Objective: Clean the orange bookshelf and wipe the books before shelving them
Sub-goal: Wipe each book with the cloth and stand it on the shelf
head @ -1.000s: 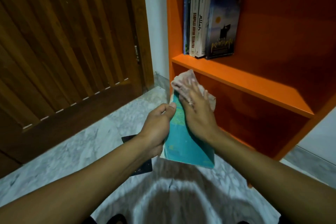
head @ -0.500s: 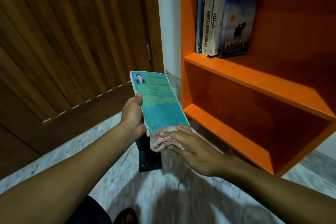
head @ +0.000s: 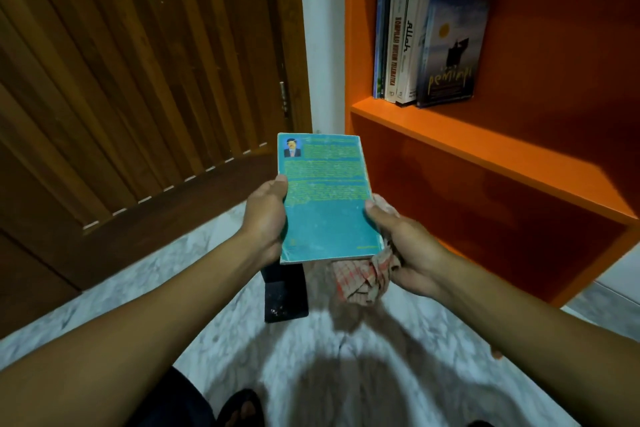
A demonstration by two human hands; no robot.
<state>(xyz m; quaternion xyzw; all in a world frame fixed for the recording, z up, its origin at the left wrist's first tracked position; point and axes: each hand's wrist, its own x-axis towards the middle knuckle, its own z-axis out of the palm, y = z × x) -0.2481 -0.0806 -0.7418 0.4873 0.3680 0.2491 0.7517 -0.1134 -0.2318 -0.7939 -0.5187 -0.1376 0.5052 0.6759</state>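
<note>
Both hands grip a teal paperback (head: 325, 204) back cover up: the left hand (head: 265, 218) clasps its left edge, the right hand (head: 398, 239) its right edge, with a checked cloth (head: 360, 279) bunched in the palm. Beside it stands the orange bookshelf (head: 485, 146), five books (head: 429, 38) upright on its upper shelf. A dark book (head: 285, 295) lies on the marble floor (head: 346, 357) below.

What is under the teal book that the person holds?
Under the teal book a checked cloth hangs from the right hand, and a black book lies on the floor; its upper part is covered.
</note>
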